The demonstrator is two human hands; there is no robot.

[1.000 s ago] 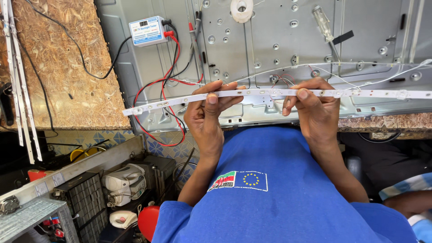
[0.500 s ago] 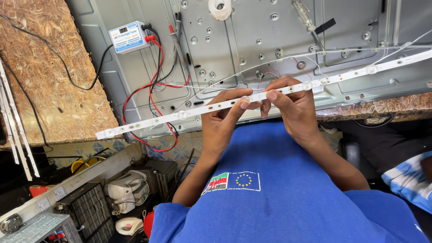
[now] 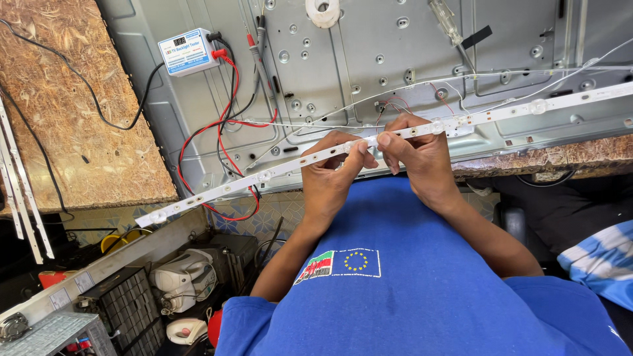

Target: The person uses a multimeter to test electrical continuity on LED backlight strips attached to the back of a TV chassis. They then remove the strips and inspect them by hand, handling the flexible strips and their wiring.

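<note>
A long white LED strip (image 3: 264,177) with small round lenses runs diagonally from lower left to upper right, over the grey metal TV back panel (image 3: 343,72). My left hand (image 3: 330,181) pinches the strip near its middle from below. My right hand (image 3: 422,161) grips it just to the right, fingertips almost touching the left hand's. Thin wires run off the strip by my right hand. My blue shirt (image 3: 409,296) fills the bottom of the view.
A small white tester box (image 3: 188,49) with red and black leads (image 3: 224,112) lies on the panel's upper left. A tape roll (image 3: 323,10) and a screwdriver (image 3: 448,23) lie at the top. Chipboard (image 3: 72,112) and spare strips (image 3: 20,191) are left; clutter sits below.
My hands have come close together near the strip's middle. The strip has tilted, its left end now lower and its right end higher.
</note>
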